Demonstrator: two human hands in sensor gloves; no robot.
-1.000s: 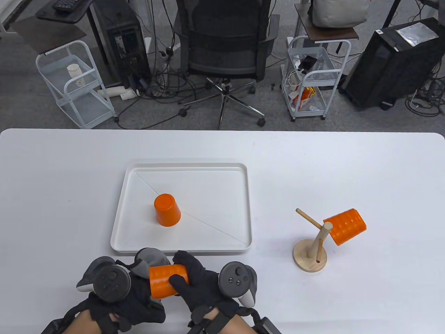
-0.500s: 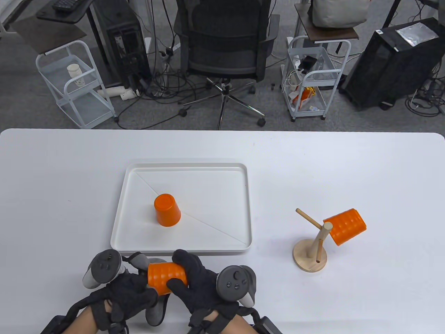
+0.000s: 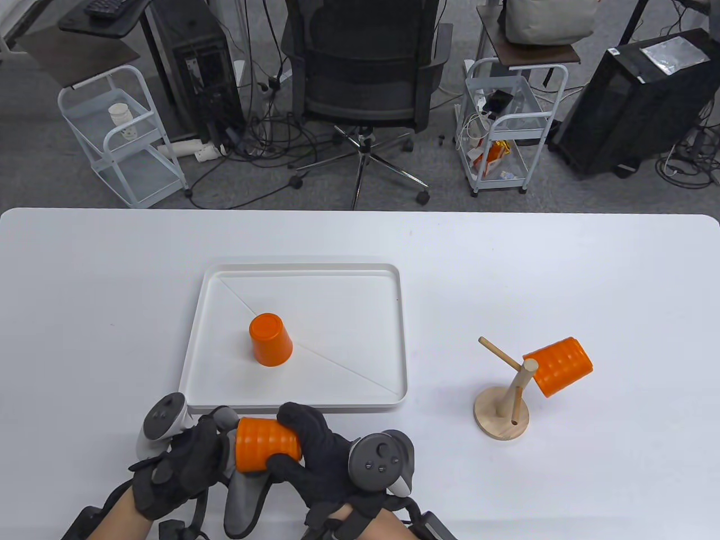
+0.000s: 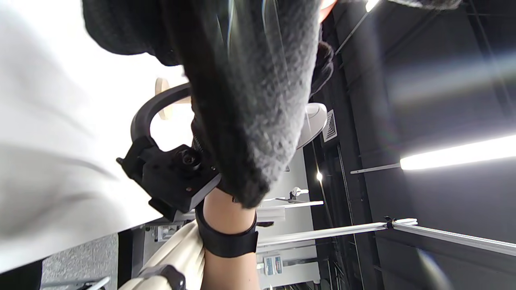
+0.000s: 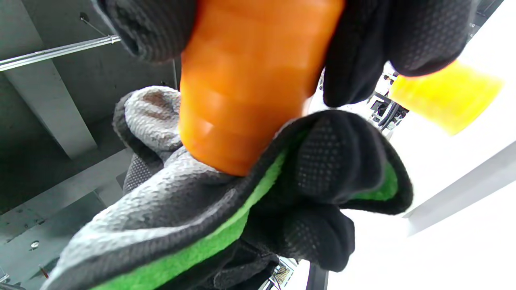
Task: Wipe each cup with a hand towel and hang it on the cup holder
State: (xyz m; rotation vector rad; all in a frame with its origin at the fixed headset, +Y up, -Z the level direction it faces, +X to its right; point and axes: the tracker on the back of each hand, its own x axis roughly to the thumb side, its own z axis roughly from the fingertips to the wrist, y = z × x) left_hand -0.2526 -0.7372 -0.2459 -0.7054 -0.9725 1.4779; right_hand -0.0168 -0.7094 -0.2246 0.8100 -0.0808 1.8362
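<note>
A white tray (image 3: 394, 337) sits mid-table and holds one orange cup (image 3: 270, 339), standing upside down toward its left half. Off to the right the wooden cup holder (image 3: 502, 413) stands on its round base, and a second ribbed orange cup (image 3: 558, 366) hangs tilted on its right-hand peg; the left peg (image 3: 498, 352) is bare.

Down at the near edge, just in front of the tray, the third cup, the held cup (image 3: 264, 443), lies on its side between both hands, above the table. The right hand (image 3: 320, 455) wraps it, fingers over the top and thumb curled underneath. The left hand (image 3: 180, 469) is curled around the grey hand towel (image 3: 243, 495) and holds it against the cup's open end; a tail of the cloth hangs down toward the person.

From above, the towel reads plain grey. The right wrist view shows more: a bright green underside (image 5: 209, 241) along the fold, the cloth cupped round the end of the held cup (image 5: 250, 80), and the gloved fingers (image 5: 411, 36) clamped on the ribbed wall. The tray cup appears there only as a yellowish blur. The left wrist view shows the grey towel (image 4: 258, 121) hanging past the other wrist, a pale sliver of the cup holder's base (image 4: 162, 96), and ceiling lights; it hides the cup almost entirely.
</note>
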